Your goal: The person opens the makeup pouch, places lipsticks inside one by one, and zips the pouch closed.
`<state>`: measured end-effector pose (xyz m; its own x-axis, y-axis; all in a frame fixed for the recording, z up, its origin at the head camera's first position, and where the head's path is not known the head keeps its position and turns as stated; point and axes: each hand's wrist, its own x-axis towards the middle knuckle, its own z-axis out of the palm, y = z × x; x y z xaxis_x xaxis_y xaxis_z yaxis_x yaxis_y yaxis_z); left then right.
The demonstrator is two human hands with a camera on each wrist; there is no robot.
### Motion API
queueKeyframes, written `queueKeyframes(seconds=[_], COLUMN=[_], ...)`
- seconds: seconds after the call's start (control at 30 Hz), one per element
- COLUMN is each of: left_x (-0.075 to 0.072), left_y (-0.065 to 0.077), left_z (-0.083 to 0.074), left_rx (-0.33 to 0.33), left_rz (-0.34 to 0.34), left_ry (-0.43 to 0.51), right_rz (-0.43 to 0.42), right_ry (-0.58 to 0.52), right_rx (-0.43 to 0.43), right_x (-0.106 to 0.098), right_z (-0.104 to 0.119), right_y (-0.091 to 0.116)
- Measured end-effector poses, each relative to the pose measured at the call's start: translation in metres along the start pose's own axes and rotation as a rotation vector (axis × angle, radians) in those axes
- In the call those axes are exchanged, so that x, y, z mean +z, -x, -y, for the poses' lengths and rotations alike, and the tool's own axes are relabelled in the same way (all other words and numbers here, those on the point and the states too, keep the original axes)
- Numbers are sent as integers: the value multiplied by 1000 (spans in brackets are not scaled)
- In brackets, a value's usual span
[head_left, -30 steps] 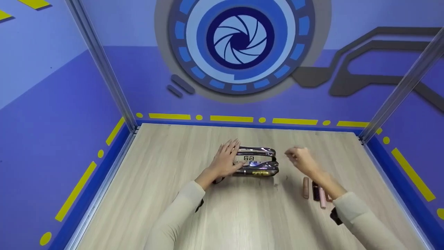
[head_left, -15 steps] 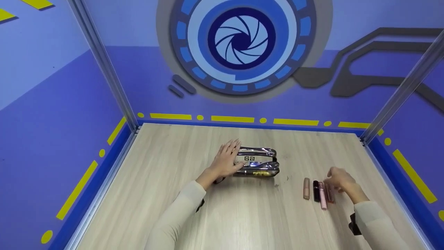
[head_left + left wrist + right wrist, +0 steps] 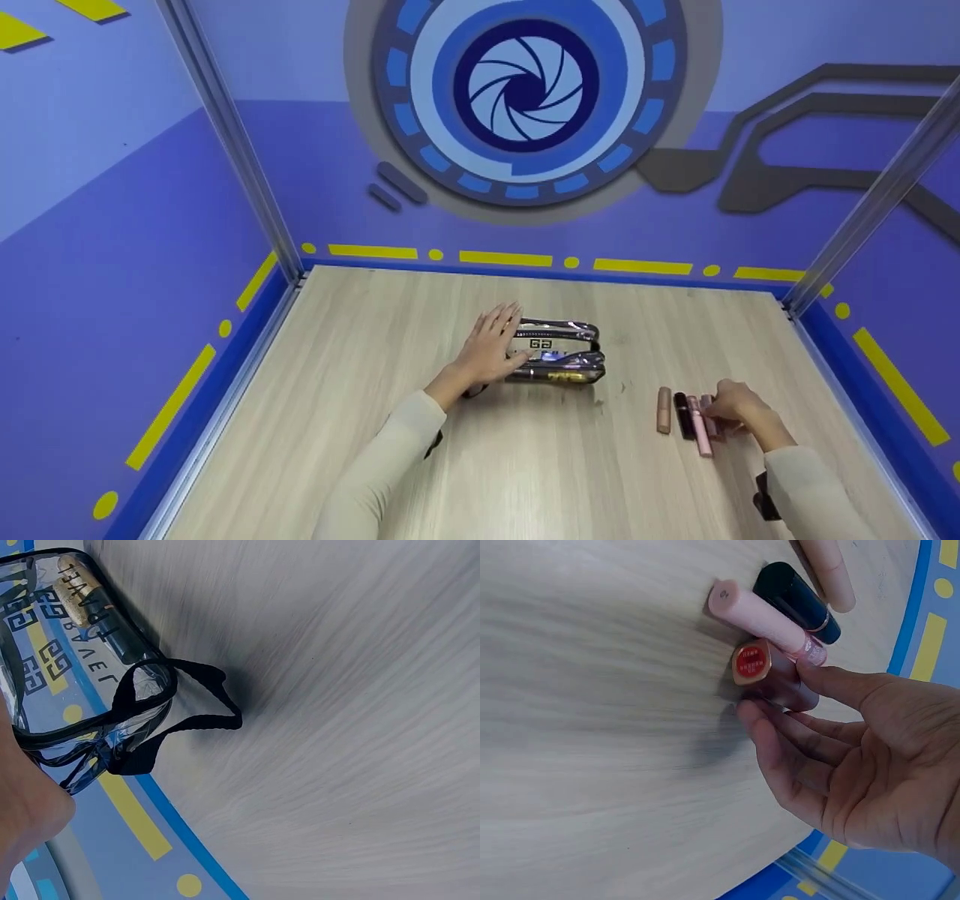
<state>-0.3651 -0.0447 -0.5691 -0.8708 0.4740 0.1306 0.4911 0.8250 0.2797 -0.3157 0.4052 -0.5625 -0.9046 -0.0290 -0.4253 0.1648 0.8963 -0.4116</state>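
A clear cosmetic bag (image 3: 564, 346) with black trim lies on the table, its black strap loop (image 3: 217, 701) sticking out at one end. My left hand (image 3: 486, 352) rests on the bag's left part with straight fingers. Through the plastic, a gold and dark tube (image 3: 105, 619) shows inside. At the right, my right hand (image 3: 739, 403) holds a reddish-brown lipstick (image 3: 780, 679) with a red end label, thumb on one side and fingers on the other. The lipstick lies beside a pink tube (image 3: 761, 619); the hand partly hides it in the head view.
A black lipstick tube (image 3: 683, 415) lies just left of the pink one, and a beige tube (image 3: 664, 410) lies a little farther left. Blue panels (image 3: 300, 165) with metal corner posts border the wooden table (image 3: 525, 465) at the back and sides.
My right hand has moved from beside the bag, rightward and toward me, to the tubes and taken hold of the reddish-brown lipstick. The left hand has stayed on the bag.
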Motion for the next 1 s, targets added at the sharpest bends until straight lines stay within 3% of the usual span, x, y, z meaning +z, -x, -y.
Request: queueKeyframes(seconds=[0.37, 0.6, 0.77, 1.0], left_x=[-1, 0, 1, 2], left_y=[0, 0, -1, 0], left_z=[0, 2, 4, 2], left_rx=[5, 29, 36, 25], left_rz=[0, -25, -36, -19], left_ry=[-26, -6, -2, -5], right_rz=[-91, -165, -301, -491], right_ry=[19, 12, 20, 95], right_rx=[-35, -45, -143, -385], right_x=[6, 4, -2, -4], right_z=[-7, 0, 19, 66], right_y=[1, 2, 2, 1])
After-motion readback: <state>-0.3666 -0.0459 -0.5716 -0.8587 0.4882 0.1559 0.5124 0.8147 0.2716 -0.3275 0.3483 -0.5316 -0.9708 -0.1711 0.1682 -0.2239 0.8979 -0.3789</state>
